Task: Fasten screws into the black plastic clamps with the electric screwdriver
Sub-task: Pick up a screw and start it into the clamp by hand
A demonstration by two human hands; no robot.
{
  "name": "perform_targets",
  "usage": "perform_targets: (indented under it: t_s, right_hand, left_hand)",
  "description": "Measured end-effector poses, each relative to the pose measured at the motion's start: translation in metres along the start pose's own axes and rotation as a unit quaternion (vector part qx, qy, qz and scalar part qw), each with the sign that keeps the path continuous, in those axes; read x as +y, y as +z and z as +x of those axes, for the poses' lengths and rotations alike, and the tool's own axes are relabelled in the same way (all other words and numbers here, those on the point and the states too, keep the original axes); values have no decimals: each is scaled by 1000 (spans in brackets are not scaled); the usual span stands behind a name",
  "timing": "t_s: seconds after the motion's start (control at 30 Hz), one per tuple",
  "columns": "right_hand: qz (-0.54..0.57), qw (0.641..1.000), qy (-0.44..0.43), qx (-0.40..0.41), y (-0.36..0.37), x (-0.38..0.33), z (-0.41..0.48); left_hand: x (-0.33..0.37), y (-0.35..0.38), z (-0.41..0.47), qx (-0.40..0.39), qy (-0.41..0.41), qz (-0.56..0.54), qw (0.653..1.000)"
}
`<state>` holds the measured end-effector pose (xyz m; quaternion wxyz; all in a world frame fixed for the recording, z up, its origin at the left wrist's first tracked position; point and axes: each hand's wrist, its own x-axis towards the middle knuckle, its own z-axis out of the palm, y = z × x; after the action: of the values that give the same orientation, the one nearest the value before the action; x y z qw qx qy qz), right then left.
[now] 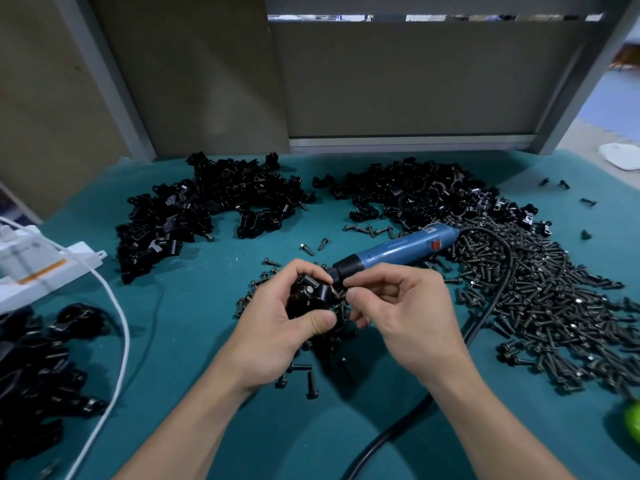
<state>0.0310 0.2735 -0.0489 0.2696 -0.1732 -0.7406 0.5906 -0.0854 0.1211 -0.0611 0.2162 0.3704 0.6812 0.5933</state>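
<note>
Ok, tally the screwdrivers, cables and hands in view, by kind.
Screwdriver: 1
Cables: 2, white cable and black cable
Hands: 2, left hand and right hand
Total: 5

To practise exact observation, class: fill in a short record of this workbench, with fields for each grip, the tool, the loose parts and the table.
left grip: holds a black clamp above the table
right grip: pinches what looks like a small screw beside that clamp
electric screwdriver: blue, lying on the table behind the hands, not held
clamp piles: two, back left and back right
screw pile: spread on the right, black cable across it
table cover: teal
</note>
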Motion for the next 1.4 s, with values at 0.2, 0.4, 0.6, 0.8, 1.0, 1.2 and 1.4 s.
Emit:
perform_targets:
  t_s: [0.2,0.4,0.6,0.8,1.0,1.2,1.4]
  right_hand:
    - [21,1000,-1,15,0,1,1]
    - [24,1000,0,15,2,7,2]
    - [19,1000,3,6,6,11,2]
    - [4,1000,18,10,8,12,1]
    - [-90,996,17,12,17,13,2]
    - [-212,977,3,-16,21,15,5]
    - [-201,976,-28,-78,8,12,5]
  left_hand:
    - [-1,0,0,1,1,2,1000]
    - [-2,-2,0,13,7,50,999]
    - [-4,-2,-1,24,9,108,994]
    - [-4,-2,0,31,13,126,991]
    - [-6,0,1,35,15,122,992]
    - [-6,-1,4,45,20,134,990]
    - [-5,1,2,43,18,134,990]
